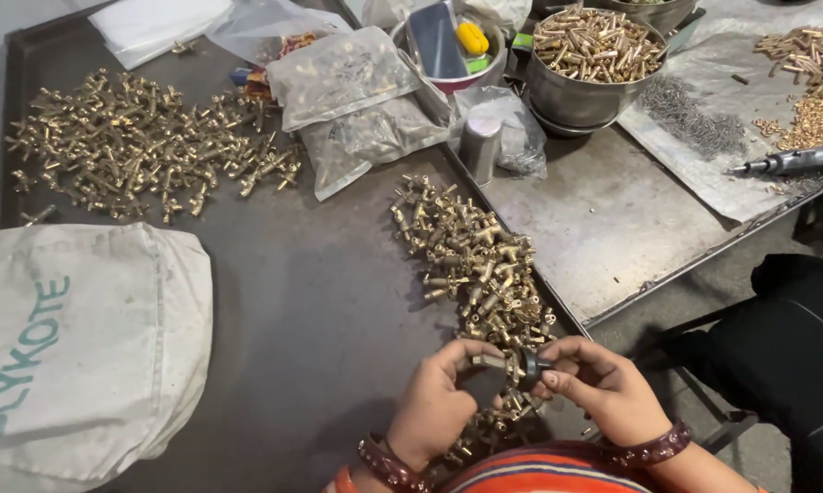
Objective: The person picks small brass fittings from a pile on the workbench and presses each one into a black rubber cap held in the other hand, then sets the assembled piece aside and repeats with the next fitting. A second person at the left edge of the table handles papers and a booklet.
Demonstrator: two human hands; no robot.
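My left hand (pixel 437 402) grips a small brass fitting (pixel 492 361) near the table's front edge. My right hand (pixel 603 383) pinches a small black knob (pixel 532 365) pressed against the end of that fitting. Both hands hover over the near end of a long heap of brass fittings (pixel 471 260) running up the middle of the dark metal tray (pixel 320 319). A second, wider heap of brass fittings (pixel 142 146) lies at the far left of the tray.
A white cloth sack (pixel 73 338) lies at the left. Clear plastic bags of parts (pixel 347 100), a steel bowl of brass pins (pixel 594 55), a bowl with a phone (pixel 443 46), a power screwdriver (pixel 795 162) and loose brass pieces (pixel 813 82) sit behind.
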